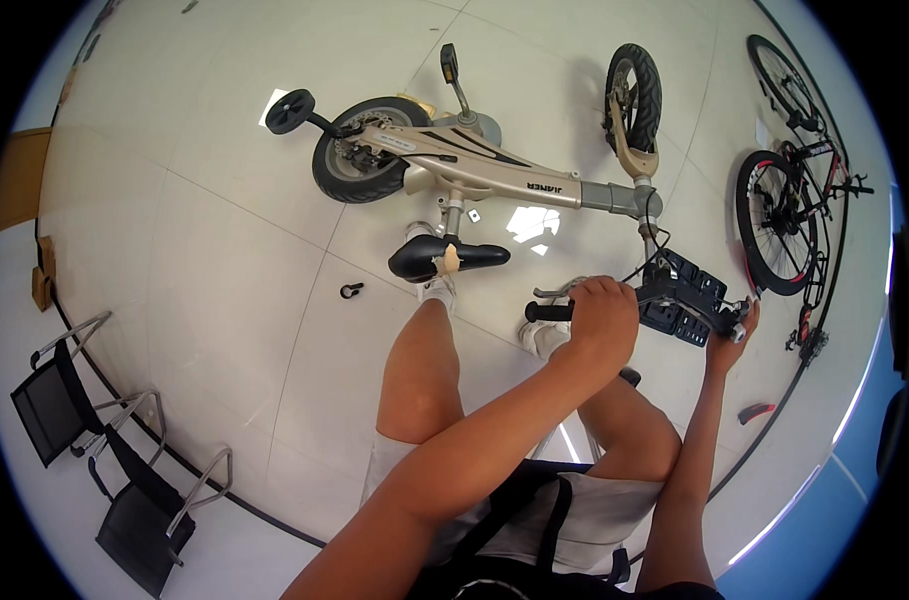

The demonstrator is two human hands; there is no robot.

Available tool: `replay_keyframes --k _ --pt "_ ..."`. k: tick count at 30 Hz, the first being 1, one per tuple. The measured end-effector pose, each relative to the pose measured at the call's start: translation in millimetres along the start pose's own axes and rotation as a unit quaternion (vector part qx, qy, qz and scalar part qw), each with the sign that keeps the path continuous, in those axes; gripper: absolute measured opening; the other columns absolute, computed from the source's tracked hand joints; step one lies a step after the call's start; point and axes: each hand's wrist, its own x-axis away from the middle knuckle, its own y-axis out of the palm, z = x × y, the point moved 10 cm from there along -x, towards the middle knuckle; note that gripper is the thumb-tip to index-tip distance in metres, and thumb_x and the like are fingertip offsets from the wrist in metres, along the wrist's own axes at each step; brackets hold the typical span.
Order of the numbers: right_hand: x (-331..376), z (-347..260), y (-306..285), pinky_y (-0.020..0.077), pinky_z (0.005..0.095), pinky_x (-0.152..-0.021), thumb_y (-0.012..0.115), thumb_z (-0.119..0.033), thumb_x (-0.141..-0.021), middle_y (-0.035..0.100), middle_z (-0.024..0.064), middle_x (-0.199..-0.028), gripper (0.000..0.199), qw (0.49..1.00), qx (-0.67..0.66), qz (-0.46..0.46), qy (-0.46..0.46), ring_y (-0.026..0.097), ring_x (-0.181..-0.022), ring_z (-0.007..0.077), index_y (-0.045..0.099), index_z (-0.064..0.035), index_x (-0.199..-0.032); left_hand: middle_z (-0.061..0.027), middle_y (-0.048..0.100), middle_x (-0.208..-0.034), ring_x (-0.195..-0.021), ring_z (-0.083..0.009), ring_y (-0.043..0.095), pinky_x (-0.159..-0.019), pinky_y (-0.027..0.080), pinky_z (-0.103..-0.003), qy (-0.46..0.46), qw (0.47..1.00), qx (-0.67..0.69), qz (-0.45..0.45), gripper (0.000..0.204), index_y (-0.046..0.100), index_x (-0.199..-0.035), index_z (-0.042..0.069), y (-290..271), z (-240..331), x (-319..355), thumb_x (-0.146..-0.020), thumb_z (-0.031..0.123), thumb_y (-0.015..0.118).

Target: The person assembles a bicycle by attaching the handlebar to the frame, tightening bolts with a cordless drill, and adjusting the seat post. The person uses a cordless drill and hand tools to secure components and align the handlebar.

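Small bicycle's handlebar between two hands

The left hand (605, 318) is clamped around the handlebar (690, 296), just inboard of the black grip (550, 312), probably to steady it. The right hand (735, 345) is at the bar's far end; its fingers are partly hidden, so I cannot tell whether they close on it. Two hands set apart likely give better control of twist.

The beige bicycle (510, 180) is turned so its saddle (415, 260) and handlebar face the person, which seems to put the bar within easy reach, beyond the knees. Whether the frame lies on its side or is upended, I cannot tell. A black compartmented tray (692, 330) shows beneath the bar, presumably placed there to be handy. A small black ring-shaped part (352, 291) lies apart on the floor.

Dark lettering on the beige frame appears upside down, matching the bicycle's turned position. The dark second bicycle (745, 225) at the right carries pale lettering, too small to make out
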Motion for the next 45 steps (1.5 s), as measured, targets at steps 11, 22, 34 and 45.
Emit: replay_keyframes --k 11,22,34,45 --pt "1.4 -2.6 0.5 0.0400 0.0432 -0.114 0.068 0.008 -0.079 0.042 0.0176 -0.154 0.076 1.000 0.013 0.002 -0.015 0.042 -0.143 0.0381 0.041 -0.0083 -0.149 -0.0293 0.065 -0.115 -0.102 -0.0390 0.065 -0.091 0.052 -0.048 0.002 1.000 -0.010 -0.010 0.047 0.062 -0.119 -0.007 0.8 2.4 -1.4 -0.080 0.018 0.066" --pt "1.0 1.6 1.5 0.0387 0.0431 -0.115 0.067 0.007 -0.081 0.041 0.0196 -0.154 0.073 1.000 -0.001 0.006 -0.020 0.042 -0.143 0.0391 0.043 -0.0079 -0.148 -0.0281 0.066 -0.111 -0.099 -0.0380 0.065 -0.088 0.053 -0.047 0.008 1.000 -0.005 -0.007 0.043 0.063 -0.115 -0.007 0.1 2.1 -3.3 -0.081 0.017 0.065" --pt "1.4 0.5 1.2 0.0381 0.0437 -0.116 0.069 0.006 -0.081 0.042 0.0198 -0.153 0.075 1.000 0.004 0.001 -0.015 0.043 -0.142 0.0390 0.041 -0.0071 -0.149 -0.0245 0.066 -0.107 -0.097 -0.0361 0.066 -0.087 0.053 -0.045 0.009 1.000 -0.002 0.010 0.039 0.064 -0.111 -0.004 -3.8 2.4 -3.5 -0.078 0.017 0.068" --pt "0.9 3.8 2.1 0.0369 0.0431 -0.117 0.067 0.007 -0.081 0.042 0.0192 -0.153 0.075 1.000 0.018 0.001 -0.021 0.042 -0.142 0.0389 0.039 -0.0057 -0.150 -0.0241 0.066 -0.107 -0.098 -0.0362 0.065 -0.088 0.053 -0.045 0.006 1.000 0.006 0.012 0.038 0.064 -0.110 -0.004 -3.8 2.6 -4.1 -0.078 0.017 0.069"
